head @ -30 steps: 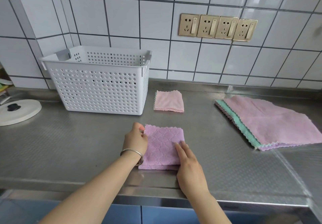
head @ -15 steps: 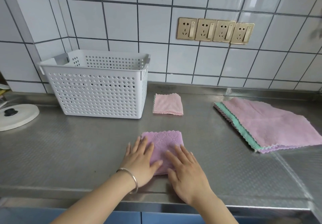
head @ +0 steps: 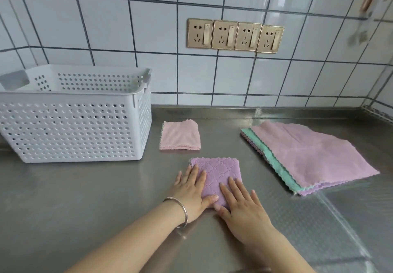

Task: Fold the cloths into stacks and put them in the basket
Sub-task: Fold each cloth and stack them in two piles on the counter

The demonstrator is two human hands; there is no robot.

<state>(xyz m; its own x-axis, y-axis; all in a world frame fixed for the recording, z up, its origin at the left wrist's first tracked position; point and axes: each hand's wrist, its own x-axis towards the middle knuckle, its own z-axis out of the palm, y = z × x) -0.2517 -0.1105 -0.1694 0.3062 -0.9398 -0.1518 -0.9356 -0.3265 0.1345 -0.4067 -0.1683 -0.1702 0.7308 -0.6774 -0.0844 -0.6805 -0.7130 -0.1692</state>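
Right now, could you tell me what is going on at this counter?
A person is folding cloths on a steel counter. Both the left hand and the right hand lie flat, palms down, on a folded purple cloth, pressing it smooth. A folded pink cloth lies just behind it, beside the white basket, where no cloth can be seen. A pile of unfolded cloths waits on the right.
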